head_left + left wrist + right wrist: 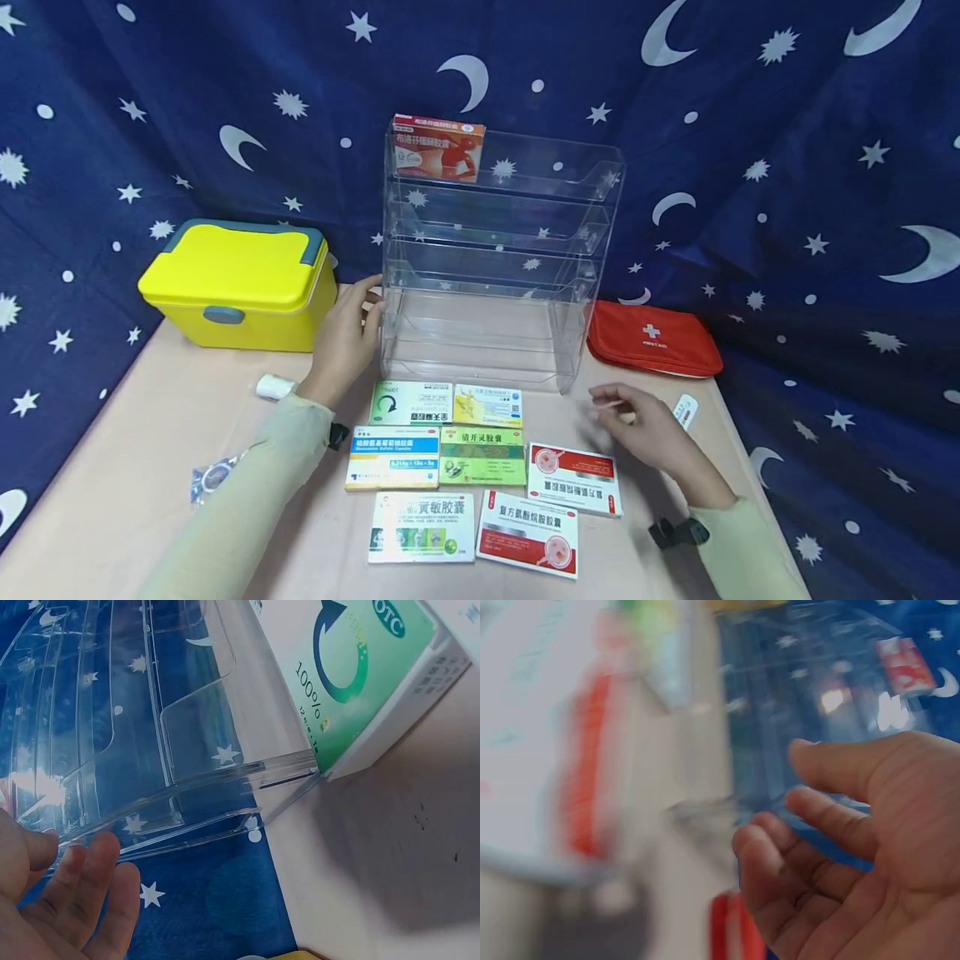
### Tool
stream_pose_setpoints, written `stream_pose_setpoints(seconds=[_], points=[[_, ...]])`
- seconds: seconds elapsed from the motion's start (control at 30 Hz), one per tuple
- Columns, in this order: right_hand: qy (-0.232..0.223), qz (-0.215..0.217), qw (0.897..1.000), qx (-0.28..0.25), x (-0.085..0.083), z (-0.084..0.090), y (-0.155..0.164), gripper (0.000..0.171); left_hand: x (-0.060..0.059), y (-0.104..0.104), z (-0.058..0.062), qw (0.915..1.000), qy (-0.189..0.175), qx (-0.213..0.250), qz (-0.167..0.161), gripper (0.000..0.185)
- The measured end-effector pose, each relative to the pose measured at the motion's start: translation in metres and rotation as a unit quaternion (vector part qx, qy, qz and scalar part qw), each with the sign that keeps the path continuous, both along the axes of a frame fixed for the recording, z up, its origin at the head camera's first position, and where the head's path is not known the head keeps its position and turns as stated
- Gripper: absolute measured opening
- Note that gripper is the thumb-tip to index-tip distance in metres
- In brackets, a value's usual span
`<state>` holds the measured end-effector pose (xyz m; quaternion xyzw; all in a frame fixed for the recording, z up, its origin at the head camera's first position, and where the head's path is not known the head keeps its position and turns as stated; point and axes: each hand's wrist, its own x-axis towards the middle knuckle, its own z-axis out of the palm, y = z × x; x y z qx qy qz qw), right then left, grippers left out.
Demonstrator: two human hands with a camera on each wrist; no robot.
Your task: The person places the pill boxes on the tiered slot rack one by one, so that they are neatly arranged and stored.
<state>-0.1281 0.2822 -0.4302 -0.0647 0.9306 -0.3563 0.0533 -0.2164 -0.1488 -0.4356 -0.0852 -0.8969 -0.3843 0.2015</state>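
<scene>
A clear tiered rack (480,371) stands upright in the middle, with an orange-red medicine box (438,150) at the left of its top tier. My left hand (347,337) is at the rack's left side; in the left wrist view its thumb and fingertips (105,847) pinch the clear edge. Off the rack's lower right corner, my right hand (637,421) hovers with loosely bent fingers and holds nothing. Below the rack lie a green-and-white box (411,403), a small yellow-and-white box (487,406), a blue-and-white box (393,457) and a green box (482,456).
Nearer me lie a white-green box (422,527) and two red-and-white boxes (528,533). A yellow case (232,287) is at the left, a red first-aid pouch (652,340) at the right. A white roll (275,387) and a thermometer-like white stick (686,411) lie near my hands.
</scene>
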Motion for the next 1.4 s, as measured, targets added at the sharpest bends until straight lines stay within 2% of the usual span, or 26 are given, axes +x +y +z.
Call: stream_pose_setpoints(seconds=[0.1, 0.17, 0.27, 0.37, 0.57, 0.67, 0.87, 1.03, 1.23, 1.4], points=[[-0.033, -0.038, 0.998, 0.039, 0.032, -0.018, 0.011, 0.040, -0.001, 0.000, 0.001, 1.0000, 0.002, 0.001, -0.002, 0.045], [-0.047, -0.060, 0.996, 0.049, 0.047, -0.025, 0.014, 0.044, -0.001, -0.001, 0.002, 1.0000, 0.004, 0.002, -0.001, 0.045], [-0.057, -0.083, 0.994, 0.052, 0.063, -0.031, 0.016, 0.052, 0.000, -0.002, 0.002, 1.0000, 0.007, 0.001, 0.004, 0.045], [-0.067, -0.095, 0.992, 0.041, 0.071, -0.037, 0.017, 0.060, 0.001, -0.002, 0.002, 0.9999, 0.008, -0.002, 0.006, 0.045], [-0.081, -0.101, 0.991, 0.037, 0.076, -0.049, 0.014, 0.067, 0.000, -0.001, 0.002, 1.0000, 0.005, -0.006, 0.005, 0.045], [-0.070, -0.097, 0.992, 0.046, 0.077, -0.053, 0.012, 0.065, 0.000, 0.000, 0.002, 1.0000, 0.005, -0.007, 0.003, 0.045], [-0.012, -0.080, 0.995, 0.056, 0.077, -0.060, 0.014, 0.057, 0.000, 0.002, 0.002, 1.0000, -0.001, -0.007, 0.005, 0.045], [0.053, -0.102, 0.991, 0.067, 0.074, -0.063, 0.015, 0.055, 0.000, 0.004, 0.002, 0.9999, -0.011, -0.006, 0.009, 0.045], [0.066, -0.147, 0.985, 0.055, 0.068, -0.063, 0.009, 0.056, 0.001, 0.005, 0.002, 0.9999, -0.007, -0.009, 0.011, 0.045], [0.104, -0.138, 0.985, 0.020, 0.068, -0.066, 0.008, 0.053, 0.002, 0.002, 0.003, 0.9998, -0.006, -0.016, 0.010, 0.045]])
